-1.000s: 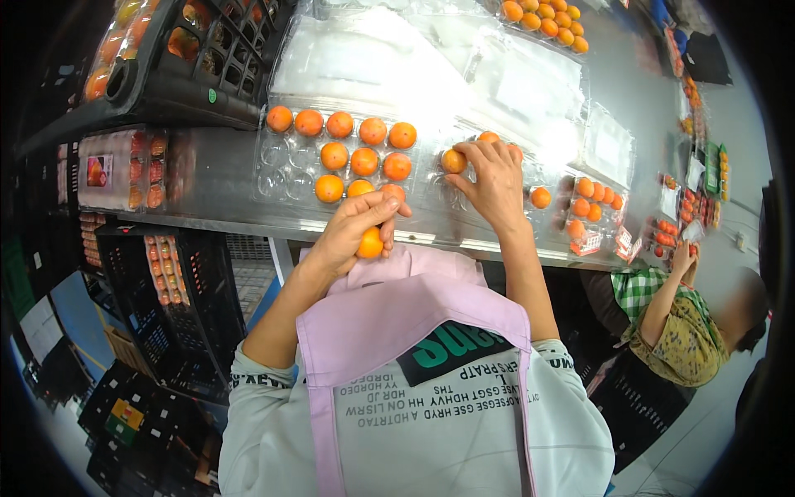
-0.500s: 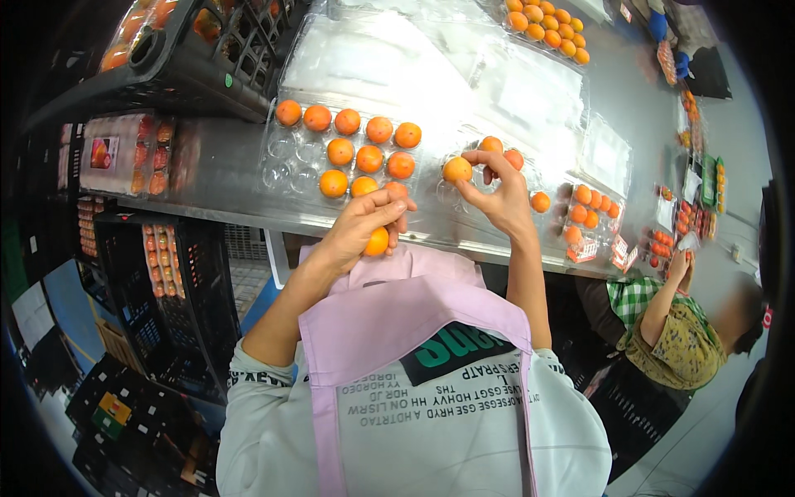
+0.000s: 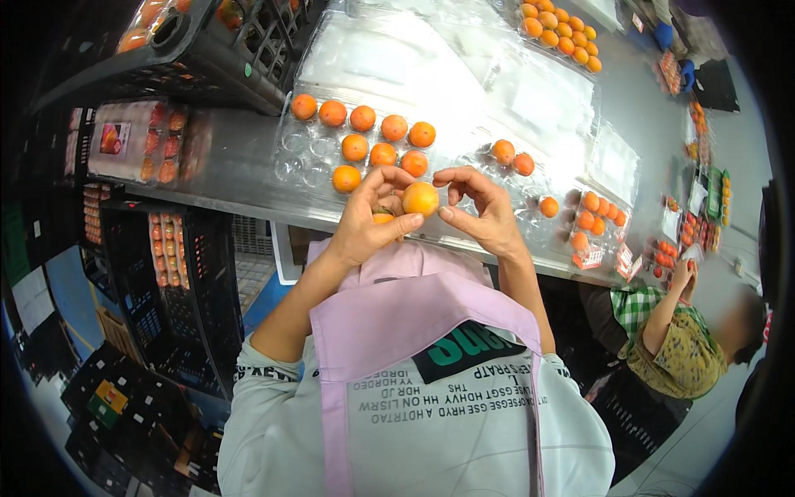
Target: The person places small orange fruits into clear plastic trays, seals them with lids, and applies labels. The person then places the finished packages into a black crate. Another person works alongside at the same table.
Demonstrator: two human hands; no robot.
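My left hand (image 3: 370, 222) is closed on an orange persimmon (image 3: 421, 199), its thumb below and fingers above. A second persimmon (image 3: 383, 216), partly hidden, sits deeper in the same palm. Right beside the front fruit, my right hand (image 3: 484, 212) has its fingers curved and apart, fingertips close to the fruit's right side; whether they touch it is hard to tell. Just beyond my hands lies a clear plastic tray (image 3: 291, 159) with rows of persimmons and a few bare cups at its left. Past my right hand, loose persimmons (image 3: 503, 151) sit in another clear tray (image 3: 530, 182).
Stacked clear plastic packs (image 3: 381, 50) cover the far table. A black crate (image 3: 178, 62) stands at the far left, above a packed fruit box (image 3: 124, 141). A filled fruit tray (image 3: 559, 35) lies far right. A co-worker (image 3: 675, 340) works at the right.
My right hand has come left from the right-hand tray, bringing the persimmon it pinched to my left hand. My left hand has risen and turned, and its fingers now hold that fruit.
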